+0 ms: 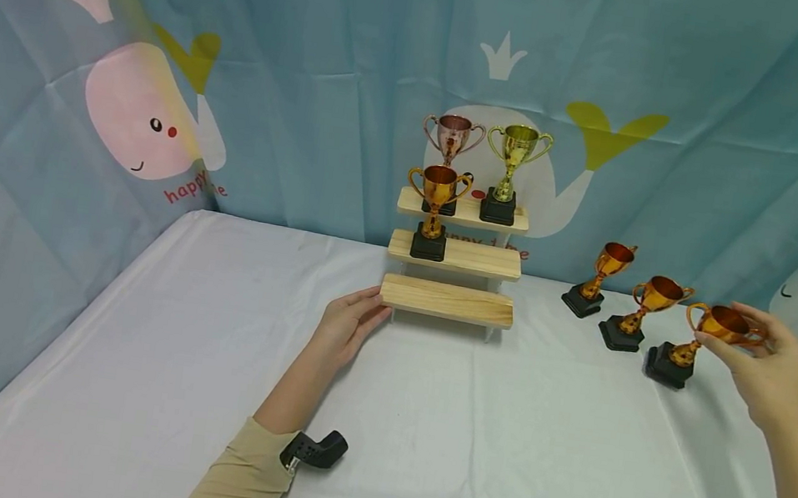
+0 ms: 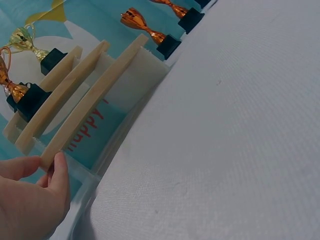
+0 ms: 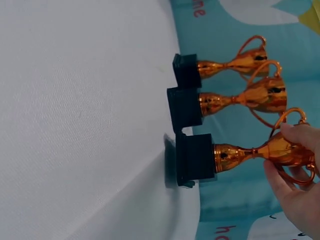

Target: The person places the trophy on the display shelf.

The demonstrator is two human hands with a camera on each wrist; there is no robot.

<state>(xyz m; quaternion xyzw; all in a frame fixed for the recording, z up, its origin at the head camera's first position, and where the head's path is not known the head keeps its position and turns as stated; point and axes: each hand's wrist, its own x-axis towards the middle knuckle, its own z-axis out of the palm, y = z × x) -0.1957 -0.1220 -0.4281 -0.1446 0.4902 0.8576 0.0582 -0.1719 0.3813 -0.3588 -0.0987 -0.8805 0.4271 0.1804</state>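
With your right hand (image 1: 770,365) you are grasping an orange trophy (image 1: 686,352); the thumb and the fingers are placed around its cup, near the handles. This trophy is at the right side of the desk (image 1: 407,418), upright, with its black base downward; I cannot tell if the base is touching the white cloth or is slightly above it. Just beside it, toward the stand, is a second orange trophy (image 1: 636,321), and after this one a third orange trophy (image 1: 594,285), both standing on their black bases in a slanting row.

With your left hand (image 1: 351,323) you are pinching the left end of the lowest board (image 1: 447,300) of the wooden stand (image 1: 477,258), thumb and fingers on opposite sides of the wood. The stand has three steps and is well apart from the row. On its middle step, at the left, stands one orange trophy (image 1: 437,191). On the top step stand a pinkish trophy (image 1: 453,132) at the left, partly hidden, and a gold trophy (image 1: 504,187) at the right. Behind everything hangs a blue curtain (image 1: 303,60) with whale drawings
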